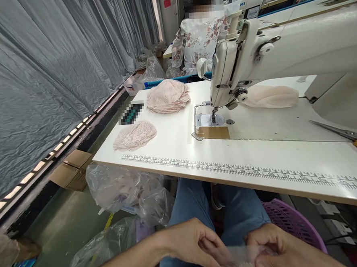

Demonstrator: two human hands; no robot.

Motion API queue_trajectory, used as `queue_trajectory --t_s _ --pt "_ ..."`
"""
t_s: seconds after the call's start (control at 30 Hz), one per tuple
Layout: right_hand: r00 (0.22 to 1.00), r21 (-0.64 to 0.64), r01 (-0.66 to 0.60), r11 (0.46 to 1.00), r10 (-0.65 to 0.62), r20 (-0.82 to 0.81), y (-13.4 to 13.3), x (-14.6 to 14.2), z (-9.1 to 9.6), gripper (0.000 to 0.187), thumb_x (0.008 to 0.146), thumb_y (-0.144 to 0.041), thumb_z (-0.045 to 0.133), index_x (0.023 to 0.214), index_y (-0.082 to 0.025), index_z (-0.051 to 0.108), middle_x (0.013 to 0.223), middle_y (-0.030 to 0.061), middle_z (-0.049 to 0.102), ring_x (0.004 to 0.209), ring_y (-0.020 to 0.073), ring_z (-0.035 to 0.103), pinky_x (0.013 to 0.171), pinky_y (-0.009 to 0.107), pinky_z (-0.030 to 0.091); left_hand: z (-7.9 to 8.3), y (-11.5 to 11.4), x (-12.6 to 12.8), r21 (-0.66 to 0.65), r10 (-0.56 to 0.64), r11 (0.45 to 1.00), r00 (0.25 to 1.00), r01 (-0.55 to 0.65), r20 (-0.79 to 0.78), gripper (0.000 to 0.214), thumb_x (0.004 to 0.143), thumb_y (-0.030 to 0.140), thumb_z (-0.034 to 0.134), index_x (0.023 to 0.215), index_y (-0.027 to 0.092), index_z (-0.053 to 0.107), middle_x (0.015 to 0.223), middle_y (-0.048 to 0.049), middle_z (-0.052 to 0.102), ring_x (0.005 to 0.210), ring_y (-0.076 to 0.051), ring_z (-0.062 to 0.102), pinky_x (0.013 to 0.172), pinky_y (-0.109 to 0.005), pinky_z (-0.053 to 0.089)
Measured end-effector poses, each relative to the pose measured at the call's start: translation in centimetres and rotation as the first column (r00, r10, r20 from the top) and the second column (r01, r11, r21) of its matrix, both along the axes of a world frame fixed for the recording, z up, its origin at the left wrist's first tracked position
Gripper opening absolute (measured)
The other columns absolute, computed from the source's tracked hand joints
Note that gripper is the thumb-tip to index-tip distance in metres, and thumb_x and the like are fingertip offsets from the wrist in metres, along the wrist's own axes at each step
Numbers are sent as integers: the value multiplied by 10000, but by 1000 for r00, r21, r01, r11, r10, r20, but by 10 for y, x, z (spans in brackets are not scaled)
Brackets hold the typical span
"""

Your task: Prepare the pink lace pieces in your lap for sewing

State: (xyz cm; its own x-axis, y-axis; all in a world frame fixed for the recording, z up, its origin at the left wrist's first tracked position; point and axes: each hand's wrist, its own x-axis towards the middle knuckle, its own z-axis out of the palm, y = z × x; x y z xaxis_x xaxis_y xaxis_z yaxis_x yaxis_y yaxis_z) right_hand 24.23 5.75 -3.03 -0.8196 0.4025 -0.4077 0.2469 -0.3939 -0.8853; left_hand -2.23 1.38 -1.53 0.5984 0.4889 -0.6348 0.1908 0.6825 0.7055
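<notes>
- Nearest the camera, over the lap, the left hand (193,245) and right hand (276,248) were together, each with fingers curled and pinching a small pale lace piece (245,262) at the bottom edge of the view; the piece was blurred and partly cut off.
- Judgement: the step in hand was preparing or separating one piece below table level. The next move would call for lifting it onto the table (259,161) toward the needle (213,116).
- Beyond, a small lace stack (134,136) and a larger stack (168,96) lay well apart on the left.
- Scissors (348,133) rested at right.
- Farthest, another person (201,37) sat behind the sewing machine (282,50).
</notes>
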Motion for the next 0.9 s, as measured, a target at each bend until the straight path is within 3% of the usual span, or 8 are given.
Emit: queue_trajectory --t_s 0.13,0.3,0.53,0.73,0.9 --pt "999 32 8 999 -10 50 1 0 7 643 707 -803 804 675 -164 743 611 -32 518 597 125 387 604 254 324 -4 1 14 -16 34 999 998 -33 44 751 321 608 987 906 166 827 759 -2 750 968 -300 758 1027 -415 552" --pt "995 106 27 994 -36 88 1 8 3 656 685 -828 805 709 -172 804 671 4 598 686 170 493 655 265 369 -5 -1 12 -44 37 998 997 -34 69 687 381 581 989 904 165 834 742 -4 750 976 -300 762 1038 -406 550" --pt "999 59 25 998 -28 40 2 7 -4 682 673 -842 802 706 -161 790 645 -11 574 627 139 463 625 249 380 -2 0 4 -31 20 999 999 -18 48 635 483 578 976 922 143 827 789 -29 769 984 -296 765 1049 -417 555" --pt "997 32 70 997 -71 25 -3 12 -18 672 665 -828 822 713 -160 768 628 -30 551 613 122 446 608 229 366 -3 0 4 -12 21 1000 999 -21 37 666 476 594 973 924 125 825 799 -45 769 992 -304 760 1069 -443 542" --pt "995 20 88 996 -89 34 -2 11 -15 671 658 -833 819 709 -169 733 662 -20 571 636 136 451 601 241 348 -2 1 5 -22 27 999 1000 -27 15 704 335 583 997 871 156 835 729 -10 730 885 -273 755 1058 -465 540"
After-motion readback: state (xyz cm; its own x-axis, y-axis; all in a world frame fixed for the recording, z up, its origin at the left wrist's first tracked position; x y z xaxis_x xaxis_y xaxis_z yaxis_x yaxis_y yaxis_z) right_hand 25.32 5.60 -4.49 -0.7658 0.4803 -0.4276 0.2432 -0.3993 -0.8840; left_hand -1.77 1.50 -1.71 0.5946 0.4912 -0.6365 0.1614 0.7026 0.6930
